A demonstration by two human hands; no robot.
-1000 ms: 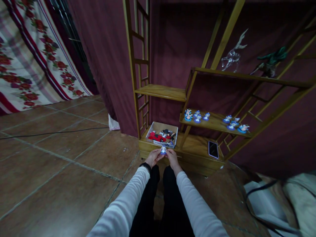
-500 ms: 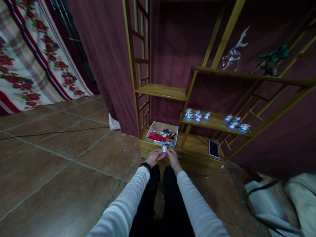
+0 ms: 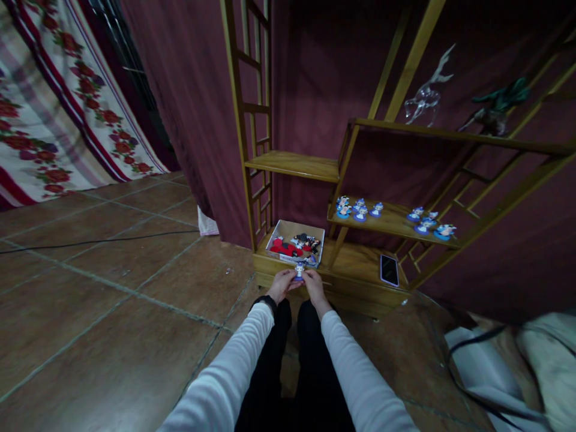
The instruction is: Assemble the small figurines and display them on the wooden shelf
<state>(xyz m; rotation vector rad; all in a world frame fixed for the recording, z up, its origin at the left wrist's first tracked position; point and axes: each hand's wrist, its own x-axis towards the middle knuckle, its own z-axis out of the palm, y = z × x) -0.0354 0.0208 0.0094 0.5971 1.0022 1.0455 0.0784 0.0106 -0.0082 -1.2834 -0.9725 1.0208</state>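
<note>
My left hand point(image 3: 282, 284) and my right hand point(image 3: 314, 284) are held together in front of me, fingers pinched on a small white and blue figurine point(image 3: 299, 272) on a blue base. Both hands hover just in front of an open cardboard box point(image 3: 294, 243) holding red, black and white pieces. The box rests on the lowest board of a wooden shelf unit point(image 3: 360, 264). Several similar small figurines point(image 3: 359, 210) stand on the middle shelf, with another group point(image 3: 429, 224) further right.
A phone point(image 3: 389, 269) lies on the lowest board, right of the box. A glass deer point(image 3: 426, 96) and a dark green figure point(image 3: 495, 111) stand on the top shelf. Dark red curtains hang behind. A cable point(image 3: 90, 241) crosses the tiled floor; fabric and a strap lie at bottom right.
My hands and the figurine stay nearly in place; the view has only shifted slightly.
</note>
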